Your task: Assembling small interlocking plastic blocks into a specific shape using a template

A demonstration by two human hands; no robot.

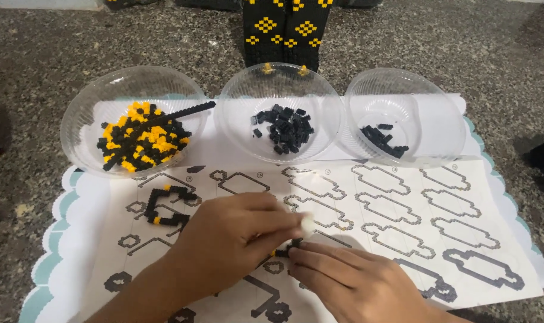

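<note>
My left hand [224, 239] and my right hand [349, 281] meet over a printed instruction sheet [403, 221] near the bottom centre. Their fingertips pinch a small black and yellow brick piece [287, 248], mostly hidden between them. Just left of my left hand a partly built black and yellow brick outline [164, 206] lies on the sheet. Behind the sheet stand three clear plastic bowls: the left bowl [86, 113] holds mixed black and yellow bricks with a long black strip, the middle bowl [236, 113] several black bricks, the right bowl [445, 125] a few black bricks.
A tall black brick model with yellow diamond patterns [287, 33] stands behind the middle bowl. The sheet lies on a white and teal scalloped mat [44, 263] over a speckled stone surface [493, 48].
</note>
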